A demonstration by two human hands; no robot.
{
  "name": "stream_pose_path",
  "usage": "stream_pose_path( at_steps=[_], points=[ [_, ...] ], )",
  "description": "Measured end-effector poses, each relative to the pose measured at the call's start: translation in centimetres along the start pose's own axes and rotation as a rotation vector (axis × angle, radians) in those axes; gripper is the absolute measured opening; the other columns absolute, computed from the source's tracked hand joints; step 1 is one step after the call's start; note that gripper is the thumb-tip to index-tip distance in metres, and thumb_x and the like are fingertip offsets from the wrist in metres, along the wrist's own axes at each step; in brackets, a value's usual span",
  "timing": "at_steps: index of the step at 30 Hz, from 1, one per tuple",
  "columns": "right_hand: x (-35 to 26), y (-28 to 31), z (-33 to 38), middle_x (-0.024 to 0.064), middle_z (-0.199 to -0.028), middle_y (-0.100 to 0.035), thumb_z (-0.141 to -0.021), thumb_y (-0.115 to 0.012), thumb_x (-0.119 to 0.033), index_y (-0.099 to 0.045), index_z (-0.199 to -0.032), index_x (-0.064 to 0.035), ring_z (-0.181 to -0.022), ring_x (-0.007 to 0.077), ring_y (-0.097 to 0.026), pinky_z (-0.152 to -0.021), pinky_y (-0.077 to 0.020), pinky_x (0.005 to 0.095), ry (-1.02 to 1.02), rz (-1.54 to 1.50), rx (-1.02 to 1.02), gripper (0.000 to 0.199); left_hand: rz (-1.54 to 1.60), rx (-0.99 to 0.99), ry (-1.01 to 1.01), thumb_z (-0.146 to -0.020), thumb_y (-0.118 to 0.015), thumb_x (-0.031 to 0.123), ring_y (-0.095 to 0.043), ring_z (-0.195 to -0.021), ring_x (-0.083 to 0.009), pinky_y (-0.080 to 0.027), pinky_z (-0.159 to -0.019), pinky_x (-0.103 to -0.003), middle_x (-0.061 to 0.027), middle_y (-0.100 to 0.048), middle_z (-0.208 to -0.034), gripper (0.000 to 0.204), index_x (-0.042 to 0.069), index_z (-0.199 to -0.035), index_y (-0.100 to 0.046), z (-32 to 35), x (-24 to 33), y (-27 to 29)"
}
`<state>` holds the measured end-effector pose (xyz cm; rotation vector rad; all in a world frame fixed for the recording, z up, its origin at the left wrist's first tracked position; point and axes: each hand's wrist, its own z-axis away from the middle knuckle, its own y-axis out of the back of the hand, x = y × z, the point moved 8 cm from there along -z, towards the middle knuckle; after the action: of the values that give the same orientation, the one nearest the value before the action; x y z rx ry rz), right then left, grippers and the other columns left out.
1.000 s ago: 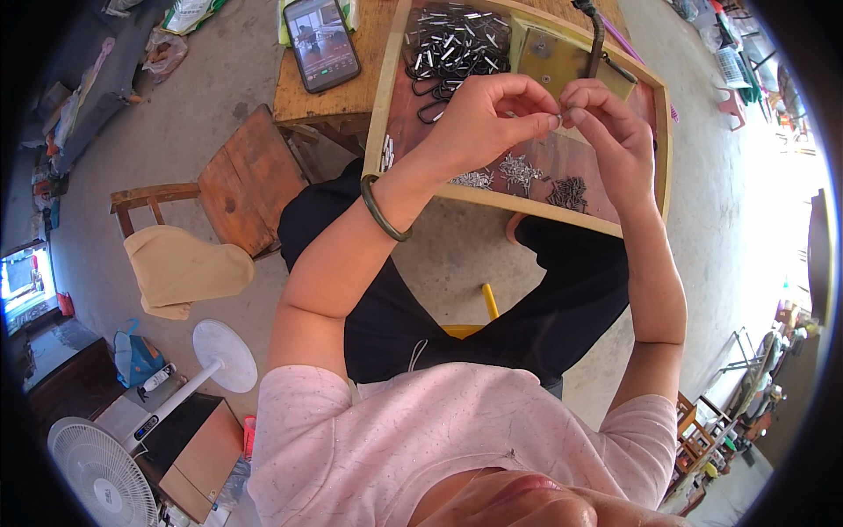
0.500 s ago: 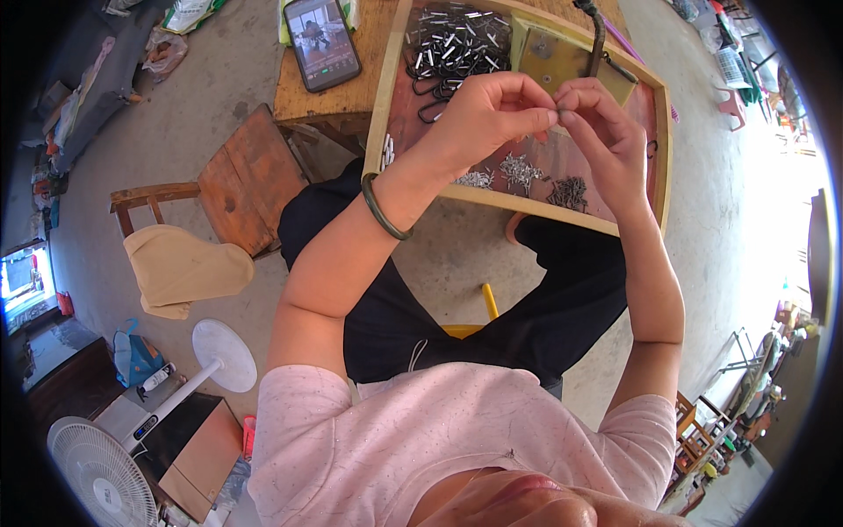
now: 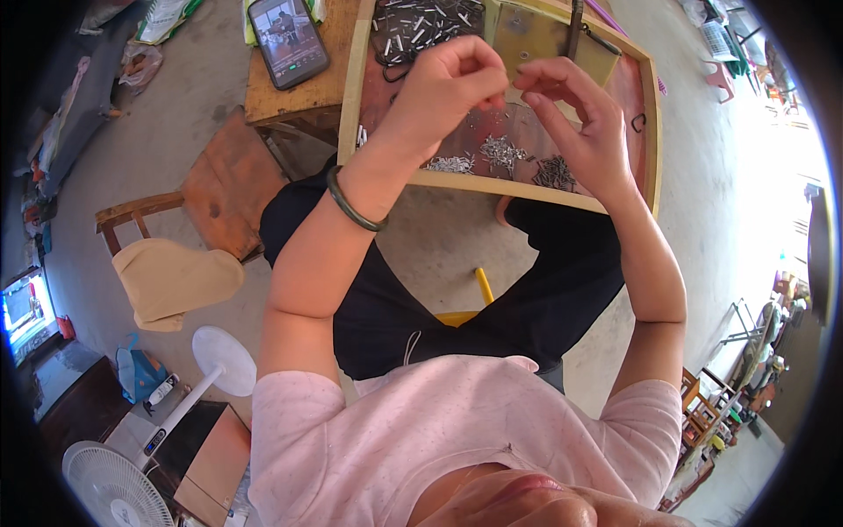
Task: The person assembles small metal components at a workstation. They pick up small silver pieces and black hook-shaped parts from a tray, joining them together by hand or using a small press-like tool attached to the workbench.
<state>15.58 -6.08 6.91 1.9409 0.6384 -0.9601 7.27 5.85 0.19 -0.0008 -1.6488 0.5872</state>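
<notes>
Both hands are up over the wooden tray [image 3: 355, 83] here; the left hand [image 3: 448, 88] has its fingers curled in with thumb and forefinger pressed together on a tiny metal piece [image 3: 509, 82], and the right hand [image 3: 584, 123] meets it from the other side, its fingertips [image 3: 527, 86] pinched in at the same spot, so the piece sits right between the two grips; it's too small to tell exactly what it is or which hand really carries it; the right hand's other fingers fan out loosely; there's a dark green bangle [image 3: 351, 204] on the left wrist; directly under the pinch, on the tray floor, lie three little heaps of small metal parts [image 3: 500, 156], one pale, one silvery, one darker; beyond the left hand's knuckles there's a bigger pile of dark clips and silver bits [image 3: 421, 26]; off past the left hand, away from the tray, a phone [image 3: 288, 39] lies screen-up on a wooden bench [image 3: 290, 101]; well behind the left elbow stands a white fan [image 3: 189, 395].
</notes>
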Motion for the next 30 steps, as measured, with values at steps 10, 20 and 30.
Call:
stream_pose_path(
  at_steps=[10,20,30],
  points=[
    [0.0,-5.9,2.6,0.0064,-0.089,-0.059,-0.074,-0.071,-0.006,-0.065,-0.084,-0.0060,-0.086,0.0261,-0.062,-0.074,-0.0529,0.0393,0.438,0.561,-0.377,0.012,-0.026,0.093,-0.056,-0.096,-0.065,0.013,-0.065,-0.085,-0.0100,-0.050,-0.081,-0.025,-0.0014,-0.067,-0.091,0.006,0.007,-0.099,-0.065,0.0,1.6,1.9],
    [-0.7,-8.4,2.9,0.0039,-0.087,-0.057,-0.072,-0.067,-0.016,-0.063,-0.073,-0.0091,-0.088,0.0210,-0.059,-0.077,-0.0513,0.0338,0.855,0.731,-0.630,0.008,-0.016,0.109,-0.056,-0.096,-0.066,0.013,-0.064,-0.084,-0.0097,-0.049,-0.080,-0.024,-0.0019,-0.067,-0.088,0.006,0.008,-0.099,-0.065,0.0,1.7,2.0],
    [-1.1,-9.4,2.9,0.0030,-0.086,-0.057,-0.072,-0.070,-0.016,-0.070,-0.079,-0.0092,-0.090,0.0219,-0.059,-0.076,-0.0528,0.0334,0.967,0.780,-0.694,0.010,-0.055,0.085,-0.078,-0.095,-0.066,0.012,-0.061,-0.080,-0.0083,-0.045,-0.072,-0.023,-0.0014,-0.067,-0.086,0.005,0.008,-0.098,-0.065,0.1,1.9,2.2]
  ],
)
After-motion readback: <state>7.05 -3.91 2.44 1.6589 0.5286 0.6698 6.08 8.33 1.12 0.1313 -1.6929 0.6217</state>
